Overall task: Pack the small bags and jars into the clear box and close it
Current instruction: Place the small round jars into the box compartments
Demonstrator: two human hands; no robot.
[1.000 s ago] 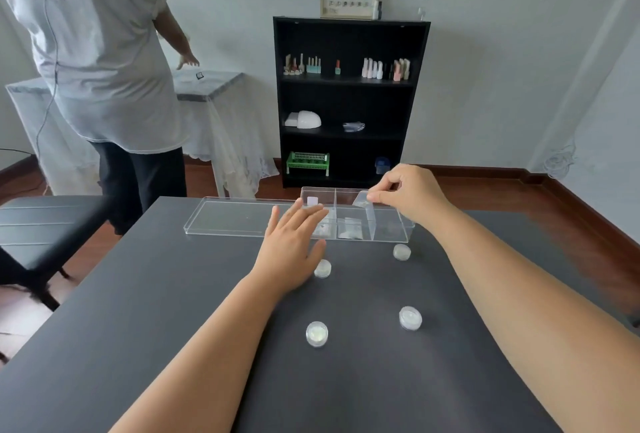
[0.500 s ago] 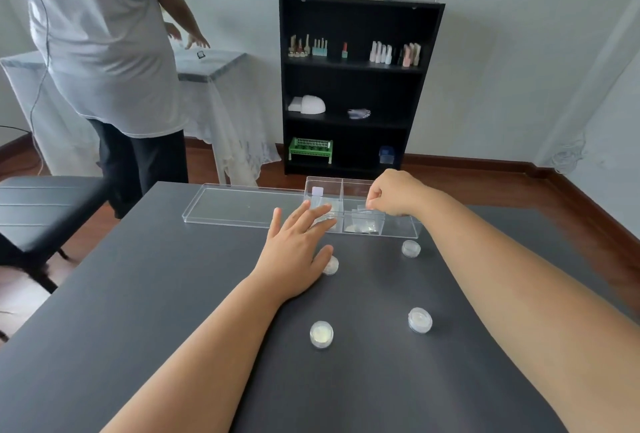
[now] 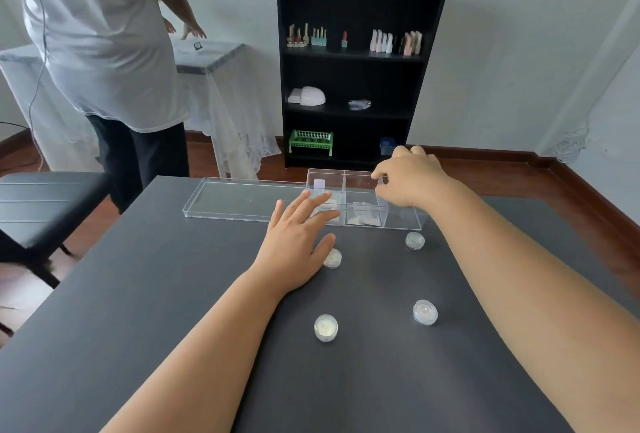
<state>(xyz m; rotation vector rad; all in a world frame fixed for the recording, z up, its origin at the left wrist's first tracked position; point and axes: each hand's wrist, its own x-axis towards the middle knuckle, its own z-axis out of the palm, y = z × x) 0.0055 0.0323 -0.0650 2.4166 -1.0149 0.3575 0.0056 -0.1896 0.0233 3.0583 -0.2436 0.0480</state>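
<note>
A clear box (image 3: 360, 173) with divided compartments stands at the far side of the dark table (image 3: 173, 294). Its clear lid (image 3: 242, 202) lies flat to its left. Small bags (image 3: 362, 217) lie in the middle compartment, and more sit behind my fingers in the left one. Several small round jars rest on the table: one (image 3: 333, 258) by my left thumb, one (image 3: 414, 240) near the box's right end, and two nearer me (image 3: 325, 328) (image 3: 425, 312). My left hand (image 3: 294, 242) lies flat with spread fingers against the box front. My right hand (image 3: 410, 178) hovers over the box, empty, fingers loosely apart.
A person in a white top (image 3: 100, 34) stands at the far left beside a draped side table (image 3: 207, 58). A black shelf unit (image 3: 356, 76) stands against the wall behind the box. A black padded bench (image 3: 45, 204) sits left of the table.
My right hand carried a small bag down into the box, let it go and has risen empty. My left hand stayed flat by the box.
</note>
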